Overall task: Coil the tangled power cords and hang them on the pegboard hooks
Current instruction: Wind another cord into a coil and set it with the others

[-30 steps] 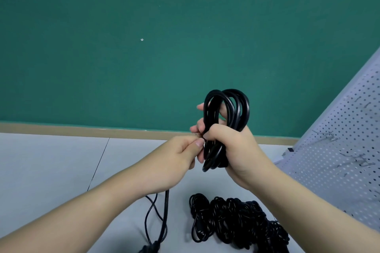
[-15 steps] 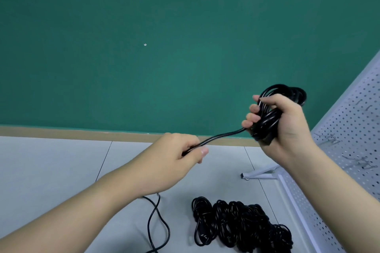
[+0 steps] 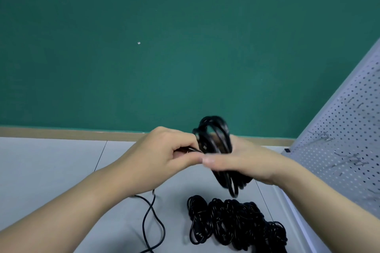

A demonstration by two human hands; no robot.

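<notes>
**Two hands hold a black cord bundle**

The right hand (image 3: 244, 162) holds a coil of black power cord (image 3: 216, 135). Its fingers and thumb wrap around the middle of the coil. The loops stick up above the hand and hang down below it. This part of the picture is a bit blurry.

The left hand (image 3: 164, 150) is just beside the right hand, touching it. Its fingers are curled tight, and they pinch the loose end of the same cord where it meets the coil.

A loose length of cord (image 3: 152, 217) trails below the left arm. It lies in a bend on the grey table (image 3: 41, 170).

A pile of tangled black cords (image 3: 236, 224) lies on the table under the hands, near the bottom edge of the view.

A white pegboard (image 3: 349, 129) with many small holes leans on the right side. A few metal hooks (image 3: 320, 135) stick out of it. The hooks hold nothing.

A green wall (image 3: 164, 47) stands behind the table.
</notes>
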